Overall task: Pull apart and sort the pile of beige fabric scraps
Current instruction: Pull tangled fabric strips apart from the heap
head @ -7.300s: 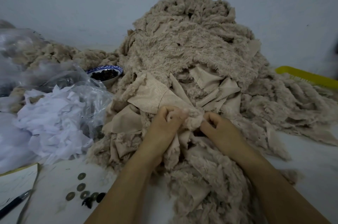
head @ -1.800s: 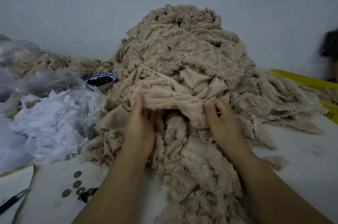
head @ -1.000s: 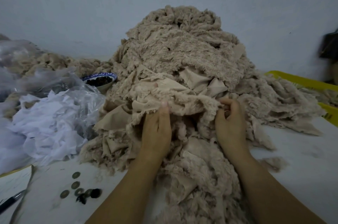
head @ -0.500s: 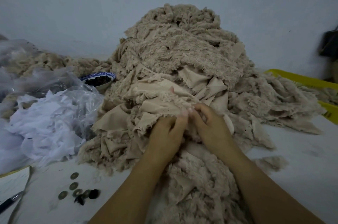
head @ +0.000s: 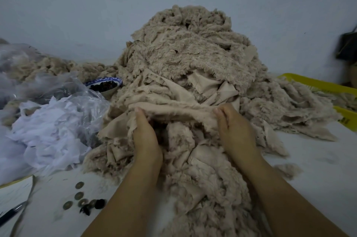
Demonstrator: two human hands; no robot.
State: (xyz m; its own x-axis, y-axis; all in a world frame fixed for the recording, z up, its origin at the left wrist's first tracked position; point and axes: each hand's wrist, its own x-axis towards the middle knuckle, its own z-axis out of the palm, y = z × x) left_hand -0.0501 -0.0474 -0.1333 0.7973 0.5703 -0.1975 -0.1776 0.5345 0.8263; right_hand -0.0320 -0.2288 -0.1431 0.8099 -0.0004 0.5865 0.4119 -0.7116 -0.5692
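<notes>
Pile: the beige fabric pile [head: 193, 53] rises as a tall mound against the wall [head: 96, 4], and its front slope spills down between the person's forearms.
Stretched scrap: one long scrap [head: 173, 110] runs crosswise low on the pile's front, pulled fairly taut from hand to hand.
Left hand: the left hand [head: 145, 134] grips the scrap's left end, its fingers curled into the cloth at the pile's front left.
Right hand: the right hand [head: 234, 130] grips the other end at the pile's front right, with its fingertips folded over the scrap's edge.
Edges: the pile's left skirt touches the clear plastic bag [head: 58, 89] and the white scraps [head: 52, 126]. A blue-rimmed bowl [head: 105, 86] of dark pieces sits just beside the pile's left flank. The right skirt trails onto a yellow tray [head: 318, 85].
Open room: bare tabletop [head: 318, 169] lies right of the pile's front, with one loose tuft [head: 287, 170] on it. Front left of the pile there is a smaller bare patch with coins [head: 79, 196], then paper [head: 13, 190] and a pen [head: 11, 213] further out.
Change: half a second back both hands were bunched together at the middle of the pile's front. Now they stand well apart, with the scrap drawn out between them. Bowl, bag and coins have not moved.
</notes>
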